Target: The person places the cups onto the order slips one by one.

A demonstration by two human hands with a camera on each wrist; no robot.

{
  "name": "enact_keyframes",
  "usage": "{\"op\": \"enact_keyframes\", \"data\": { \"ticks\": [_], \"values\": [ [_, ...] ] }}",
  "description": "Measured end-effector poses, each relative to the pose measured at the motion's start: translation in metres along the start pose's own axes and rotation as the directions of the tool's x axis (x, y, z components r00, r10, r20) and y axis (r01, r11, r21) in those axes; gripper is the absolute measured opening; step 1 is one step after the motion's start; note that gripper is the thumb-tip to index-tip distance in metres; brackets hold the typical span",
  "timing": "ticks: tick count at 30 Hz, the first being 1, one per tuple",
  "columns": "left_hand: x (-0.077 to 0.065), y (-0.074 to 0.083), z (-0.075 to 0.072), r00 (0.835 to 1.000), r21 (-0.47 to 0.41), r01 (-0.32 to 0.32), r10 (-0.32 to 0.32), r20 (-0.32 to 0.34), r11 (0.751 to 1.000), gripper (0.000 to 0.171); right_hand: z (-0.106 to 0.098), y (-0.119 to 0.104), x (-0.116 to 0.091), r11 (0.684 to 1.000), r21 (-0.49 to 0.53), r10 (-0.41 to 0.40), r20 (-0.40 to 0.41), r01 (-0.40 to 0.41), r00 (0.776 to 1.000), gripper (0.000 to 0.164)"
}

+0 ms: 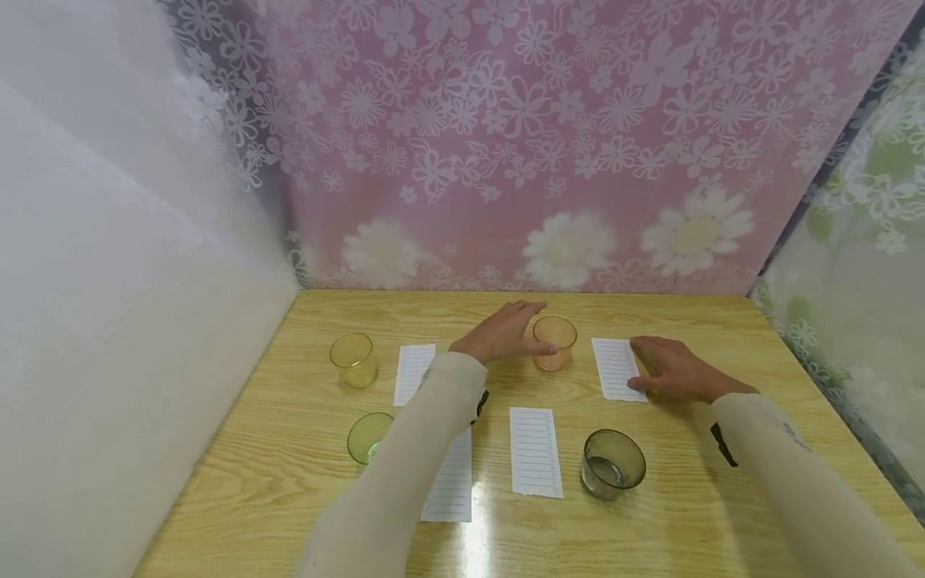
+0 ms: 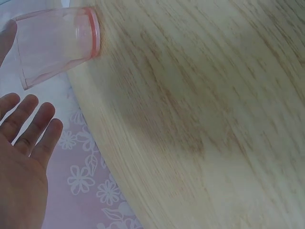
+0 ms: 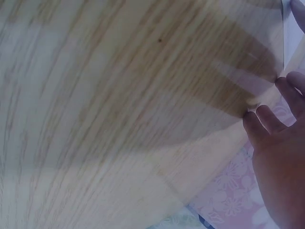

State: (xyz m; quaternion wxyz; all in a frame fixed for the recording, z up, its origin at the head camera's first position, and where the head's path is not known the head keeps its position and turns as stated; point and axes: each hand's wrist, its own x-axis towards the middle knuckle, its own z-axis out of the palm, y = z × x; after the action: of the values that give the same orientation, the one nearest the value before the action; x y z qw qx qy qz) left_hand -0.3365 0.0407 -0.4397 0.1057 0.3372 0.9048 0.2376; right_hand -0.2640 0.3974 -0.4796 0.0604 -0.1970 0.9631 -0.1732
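Observation:
My left hand (image 1: 502,333) reaches beside an orange-pink glass cup (image 1: 552,359) at the back of the table, its thumb crossing in front of the cup in the head view. In the left wrist view, the fingers of that hand (image 2: 24,152) are spread near the clear pinkish cup (image 2: 52,43), apart from it, with nothing gripped. My right hand (image 1: 679,371) rests at the right edge of a lined paper slip (image 1: 614,369), thumb at the slip's edge. Its fingertips (image 3: 252,121) touch down on the tabletop in the right wrist view.
A yellow cup (image 1: 354,361) and a green cup (image 1: 368,437) stand on the left, the green one partly behind my left arm. A dark grey cup (image 1: 613,466) sits front right. More lined slips lie between, including a middle one (image 1: 535,453) and one partly covered (image 1: 450,486).

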Motion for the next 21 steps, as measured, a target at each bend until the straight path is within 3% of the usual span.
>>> {"op": "enact_keyframes", "data": {
  "ticks": [11, 21],
  "values": [
    [0.002, 0.001, 0.010, 0.999, -0.073, -0.032, 0.031, -0.015, 0.997, 0.087, 0.003, 0.005, -0.001, 1.000, -0.007, 0.013, 0.015, -0.013, 1.000, 0.089],
    [0.004, -0.006, 0.023, 0.999, -0.124, -0.023, 0.019, -0.028, 0.992, 0.089, 0.006, 0.005, -0.002, 1.000, -0.006, -0.001, 0.001, 0.001, 1.000, 0.089]
  ]
}}
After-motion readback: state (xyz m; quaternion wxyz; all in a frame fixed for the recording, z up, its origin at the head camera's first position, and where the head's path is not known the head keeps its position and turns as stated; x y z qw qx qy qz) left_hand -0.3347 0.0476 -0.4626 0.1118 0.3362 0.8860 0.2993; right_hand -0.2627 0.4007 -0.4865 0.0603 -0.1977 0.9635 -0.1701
